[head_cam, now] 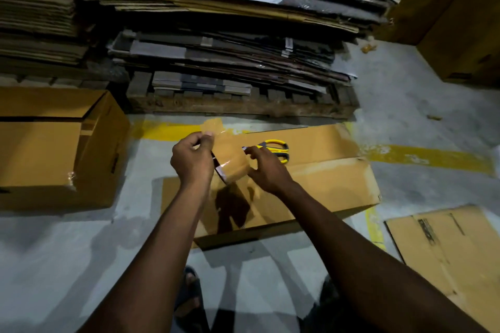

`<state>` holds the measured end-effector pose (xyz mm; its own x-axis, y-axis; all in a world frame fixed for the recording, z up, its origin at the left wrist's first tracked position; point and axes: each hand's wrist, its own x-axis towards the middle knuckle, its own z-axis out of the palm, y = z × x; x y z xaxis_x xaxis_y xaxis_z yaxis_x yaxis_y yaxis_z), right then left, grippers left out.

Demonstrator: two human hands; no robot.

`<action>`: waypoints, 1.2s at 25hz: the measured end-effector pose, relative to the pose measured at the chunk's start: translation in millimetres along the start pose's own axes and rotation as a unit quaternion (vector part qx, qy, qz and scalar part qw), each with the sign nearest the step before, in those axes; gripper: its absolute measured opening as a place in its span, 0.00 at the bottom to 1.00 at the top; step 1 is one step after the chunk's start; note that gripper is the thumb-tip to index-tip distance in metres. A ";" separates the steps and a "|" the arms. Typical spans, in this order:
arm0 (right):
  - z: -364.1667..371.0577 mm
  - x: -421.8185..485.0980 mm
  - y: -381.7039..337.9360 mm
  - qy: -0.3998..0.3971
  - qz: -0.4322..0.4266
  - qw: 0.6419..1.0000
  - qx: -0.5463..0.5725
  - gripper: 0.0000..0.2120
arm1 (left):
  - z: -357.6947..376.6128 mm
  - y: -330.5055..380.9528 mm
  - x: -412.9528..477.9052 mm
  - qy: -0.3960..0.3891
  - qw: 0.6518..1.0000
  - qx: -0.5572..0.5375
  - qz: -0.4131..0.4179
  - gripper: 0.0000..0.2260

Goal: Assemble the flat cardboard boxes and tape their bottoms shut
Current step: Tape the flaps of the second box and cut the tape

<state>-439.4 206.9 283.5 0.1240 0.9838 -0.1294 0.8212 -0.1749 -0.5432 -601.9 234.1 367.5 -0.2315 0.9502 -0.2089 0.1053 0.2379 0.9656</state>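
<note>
Pinching brown tape at either edge, the left hand and right hand hold it stretched over the box lying on the floor. Scissors rest on the box just beyond the right fingers. A second box sits left of the left fingers, cardboard stacks beyond both.

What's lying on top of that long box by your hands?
Yellow-handled scissors lie on the long box; their blades are mostly hidden behind the right hand.
</note>
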 end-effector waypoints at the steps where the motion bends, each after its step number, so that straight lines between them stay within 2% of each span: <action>1: 4.0 7.3 12.1 -0.003 0.017 0.999 -0.032 0.25 | 4.3 -0.8 -1.1 0.005 1.000 0.006 0.012 0.07; 4: 19.6 30.7 50.8 0.010 0.110 0.980 -0.167 0.27 | 15.7 -1.5 0.7 0.037 0.998 0.034 0.032 0.09; 6: 29.8 46.7 75.2 0.018 0.192 0.964 -0.183 0.27 | 21.2 -3.3 9.8 0.039 0.998 0.032 0.035 0.08; 7: 36.4 52.7 85.3 0.018 0.204 0.963 -0.174 0.26 | 21.9 -5.7 15.6 0.038 0.998 0.025 0.035 0.08; 11: 53.1 74.9 97.1 0.076 0.139 0.966 -0.205 0.23 | 17.4 -19.5 40.3 0.037 0.998 0.038 0.028 0.08; 14: 47.6 83.8 88.6 0.068 0.135 0.967 -0.205 0.23 | 14.5 -26.0 53.3 0.032 0.998 0.039 0.025 0.13; 17: 32.4 79.5 64.4 0.089 0.133 0.978 -0.135 0.26 | 11.3 -25.5 48.4 0.027 0.996 0.060 0.058 0.08; 19: 17.0 65.5 30.8 0.084 0.050 0.995 -0.028 0.33 | 4.6 -18.1 40.2 0.048 0.995 0.052 0.071 0.09; 22: -0.7 28.1 -25.6 -0.035 -0.105 0.990 0.087 0.42 | -6.3 -5.5 26.2 0.115 0.991 0.067 0.021 0.07; 24: 3.2 -8.5 -53.7 -0.073 -0.098 0.977 0.177 0.46 | -13.2 -4.9 12.0 0.147 0.988 0.028 -0.030 0.08; 25: 6.3 -21.0 -62.7 -0.059 -0.071 0.974 0.206 0.44 | -16.1 -7.7 3.8 0.152 0.987 0.003 -0.048 0.08; 27: 8.8 -34.1 -73.7 -0.009 -0.037 0.977 0.210 0.36 | -19.3 -16.9 -5.3 0.146 0.985 -0.045 -0.081 0.08; 30: 6.5 -39.1 -84.7 0.057 -0.061 0.981 0.178 0.28 | -21.8 -18.8 -4.3 0.117 0.980 -0.112 -0.111 0.11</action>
<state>-517.4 182.9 329.2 0.1152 0.9927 0.0364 0.5903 -0.0389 -0.8062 -623.9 221.1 353.6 -0.4426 0.8012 -0.4026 -0.1821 0.3593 0.9153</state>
